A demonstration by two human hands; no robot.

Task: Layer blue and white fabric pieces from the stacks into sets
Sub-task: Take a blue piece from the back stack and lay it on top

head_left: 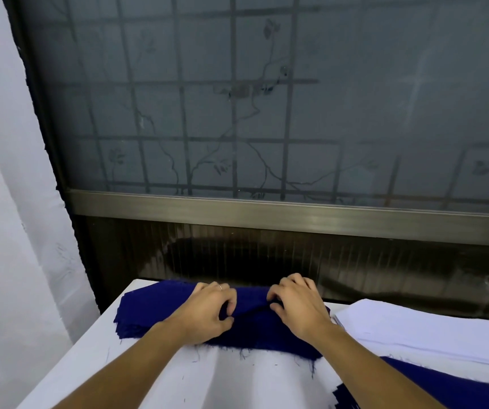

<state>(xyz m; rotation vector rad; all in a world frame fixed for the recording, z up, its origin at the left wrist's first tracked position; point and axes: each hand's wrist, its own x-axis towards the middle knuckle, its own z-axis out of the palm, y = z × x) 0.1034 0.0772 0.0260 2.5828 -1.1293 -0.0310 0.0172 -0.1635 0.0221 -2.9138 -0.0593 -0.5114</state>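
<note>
Pinching the top layer of the blue fabric stack (154, 308), the left hand (208, 311) and right hand (299, 308) are curling fingers and thumbs into the cloth at the white table's (90, 364) far edge. The white fabric stack (429, 332) is lying just to the right, bordering another blue pile (444, 388).

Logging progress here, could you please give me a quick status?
Left hand and right hand pinch top of blue stack. White stack waits at right. Nothing in the way.
</note>
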